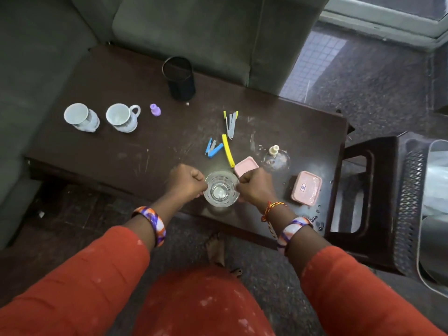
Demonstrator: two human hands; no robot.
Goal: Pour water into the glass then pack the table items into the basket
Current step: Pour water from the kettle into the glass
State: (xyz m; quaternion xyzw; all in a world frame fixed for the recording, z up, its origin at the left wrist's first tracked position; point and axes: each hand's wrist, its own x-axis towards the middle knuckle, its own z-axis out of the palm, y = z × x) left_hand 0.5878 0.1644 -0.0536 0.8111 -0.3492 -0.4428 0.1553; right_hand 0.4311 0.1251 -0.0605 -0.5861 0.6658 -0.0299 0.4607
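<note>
A clear drinking glass is held just above the near edge of the dark wooden table. My left hand grips its left side and my right hand grips its right side. Right of the glass lie two pink lidded boxes, one small and one larger. A clear water bottle with a cream cap stands behind them. At the far right a white mesh basket sits on a dark stool.
Two white cups, a purple cap, a black mesh cup, a blue clip, a yellow clip and grey-yellow clips lie on the table. A grey sofa stands behind. Water drops dot the table's right end.
</note>
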